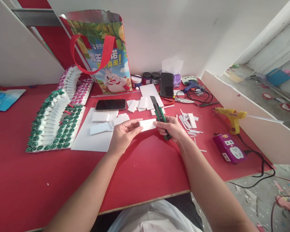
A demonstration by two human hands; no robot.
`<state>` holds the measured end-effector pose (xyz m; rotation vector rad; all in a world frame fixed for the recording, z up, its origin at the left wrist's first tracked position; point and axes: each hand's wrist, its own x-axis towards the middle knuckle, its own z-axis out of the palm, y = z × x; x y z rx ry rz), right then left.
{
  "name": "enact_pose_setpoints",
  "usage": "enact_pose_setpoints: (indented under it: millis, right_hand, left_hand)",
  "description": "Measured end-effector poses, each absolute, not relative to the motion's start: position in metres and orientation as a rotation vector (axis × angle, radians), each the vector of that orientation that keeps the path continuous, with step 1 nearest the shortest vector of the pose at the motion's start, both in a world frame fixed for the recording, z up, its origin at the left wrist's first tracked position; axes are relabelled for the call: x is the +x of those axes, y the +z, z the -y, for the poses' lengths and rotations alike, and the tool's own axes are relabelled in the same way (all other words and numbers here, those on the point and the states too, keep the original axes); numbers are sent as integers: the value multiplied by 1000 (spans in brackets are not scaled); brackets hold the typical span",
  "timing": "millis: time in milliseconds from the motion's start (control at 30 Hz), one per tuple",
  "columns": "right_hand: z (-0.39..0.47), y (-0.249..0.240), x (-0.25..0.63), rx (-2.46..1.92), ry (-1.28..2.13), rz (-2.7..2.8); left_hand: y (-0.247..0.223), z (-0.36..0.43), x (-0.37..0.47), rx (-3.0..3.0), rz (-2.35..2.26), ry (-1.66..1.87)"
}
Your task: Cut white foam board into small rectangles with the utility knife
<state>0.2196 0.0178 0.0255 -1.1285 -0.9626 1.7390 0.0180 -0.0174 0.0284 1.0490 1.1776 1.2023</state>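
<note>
Both hands meet above the table: left hand point(124, 132) fingers pinch a white foam piece point(147, 124), right hand point(172, 129) grips a green knife point(160, 115).

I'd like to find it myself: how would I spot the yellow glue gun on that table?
Start at the red table and go to its right side, past the person's right hand. The yellow glue gun stands just behind the purple power strip; the other glue gun, farther back, is blue.
</note>
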Motion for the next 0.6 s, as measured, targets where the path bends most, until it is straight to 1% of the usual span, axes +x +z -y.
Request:
enact_pose_setpoints:
  millis: [133, 267, 400, 600]
  right_hand:
    - [-17, 27, 220, -1165, 1741, 1017]
    - [-15, 28, 219, -1297, 1719, 1070]
    - [-12, 28, 216, -1447, 1652, 1120]
    - [-12, 21, 212, -1625, 1513, 1250]
  left_hand:
    - [25, 16, 15, 1128, -1237, 1116]
    - [15, 13, 14, 1242, -1279, 1019]
    - [8, 13, 13, 1591, -1376, 916]
    - [-1, 14, 14, 2120, -1445, 883]
